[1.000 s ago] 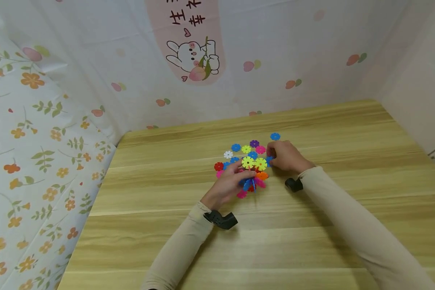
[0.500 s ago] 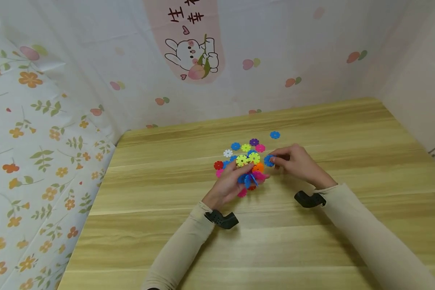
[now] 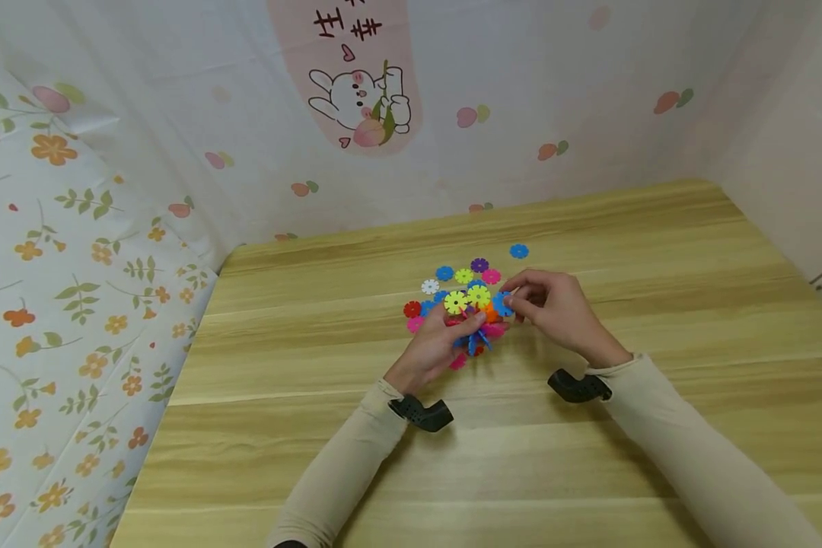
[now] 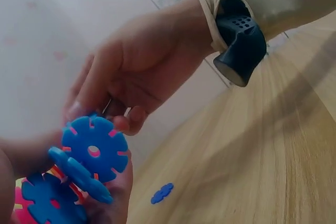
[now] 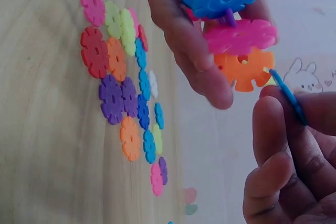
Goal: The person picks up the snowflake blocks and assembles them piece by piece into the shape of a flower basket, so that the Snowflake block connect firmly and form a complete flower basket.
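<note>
My left hand [image 3: 433, 344] holds a cluster of joined plastic snowflake discs [image 3: 476, 335] in blue, pink, orange and yellow-green. Between the thumb and fingers of my right hand [image 3: 555, 308] is a single blue snowflake disc [image 3: 503, 304], pinched at the cluster's right side. In the right wrist view this blue disc [image 5: 289, 97] stands edge-on, its rim against the orange disc [image 5: 244, 69] of the cluster; whether their slots interlock I cannot tell. Blue discs [image 4: 94, 149] of the cluster fill the lower left of the left wrist view.
Loose snowflake discs lie on the wooden table [image 3: 301, 320] under and behind the cluster, among them a white one [image 3: 430, 287], a red one [image 3: 412, 310] and a purple one [image 3: 479, 265]. One blue disc [image 3: 519, 251] lies apart farther back. A patterned cloth [image 3: 520, 99] hangs behind the table.
My right hand has lifted a blue disc off the table and brought it left to the cluster. My left hand has turned the cluster slightly and stayed nearly in place.
</note>
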`<state>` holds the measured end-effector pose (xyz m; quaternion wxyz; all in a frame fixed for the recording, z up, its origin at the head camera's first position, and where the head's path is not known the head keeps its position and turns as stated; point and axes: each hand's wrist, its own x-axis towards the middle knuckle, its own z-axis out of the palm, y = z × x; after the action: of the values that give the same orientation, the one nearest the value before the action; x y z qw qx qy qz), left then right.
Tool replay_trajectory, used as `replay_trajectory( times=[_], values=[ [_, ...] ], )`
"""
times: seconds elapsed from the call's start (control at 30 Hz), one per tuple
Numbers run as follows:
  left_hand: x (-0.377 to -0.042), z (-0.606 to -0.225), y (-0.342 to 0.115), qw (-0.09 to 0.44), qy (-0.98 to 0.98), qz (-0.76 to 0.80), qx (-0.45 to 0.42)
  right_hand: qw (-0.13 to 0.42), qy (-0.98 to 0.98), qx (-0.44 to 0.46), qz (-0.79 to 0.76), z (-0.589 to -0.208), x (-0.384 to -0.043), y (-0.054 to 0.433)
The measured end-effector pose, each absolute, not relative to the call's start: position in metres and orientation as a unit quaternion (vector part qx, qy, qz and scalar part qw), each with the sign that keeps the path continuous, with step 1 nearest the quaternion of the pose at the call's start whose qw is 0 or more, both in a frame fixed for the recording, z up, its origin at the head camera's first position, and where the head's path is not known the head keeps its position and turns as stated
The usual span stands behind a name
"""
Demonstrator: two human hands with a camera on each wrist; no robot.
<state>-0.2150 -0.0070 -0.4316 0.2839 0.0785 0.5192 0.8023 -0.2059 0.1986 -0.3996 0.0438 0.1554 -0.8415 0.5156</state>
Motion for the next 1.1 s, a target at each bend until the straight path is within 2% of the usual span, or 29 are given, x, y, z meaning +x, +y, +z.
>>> replay_trajectory(
  times=[0.1,0.4,0.63,0.93,1.1],
  values=[
    [-0.216,-0.432,-0.005,0.273,0.536,0.793,0.093,0.053,-0.848,0.161,0.502,-0.400,-0.204,0.197],
    [-0.215,-0.432,-0.001,0.233,0.589,0.764,0.123,0.127,-0.873,0.208,0.421,-0.396,-0.199,0.192],
    [-0.215,-0.431,-0.001,0.233,0.630,0.736,0.089,0.116,-0.868,0.191,0.444,-0.401,-0.198,0.191],
    [-0.214,-0.428,0.004,0.212,0.649,0.724,0.096,0.102,-0.864,0.199,0.452,-0.403,-0.201,0.187],
    [-0.218,-0.427,0.004,0.212,0.649,0.724,0.099,0.060,-0.852,0.195,0.483,-0.405,-0.210,0.193]
  ],
)
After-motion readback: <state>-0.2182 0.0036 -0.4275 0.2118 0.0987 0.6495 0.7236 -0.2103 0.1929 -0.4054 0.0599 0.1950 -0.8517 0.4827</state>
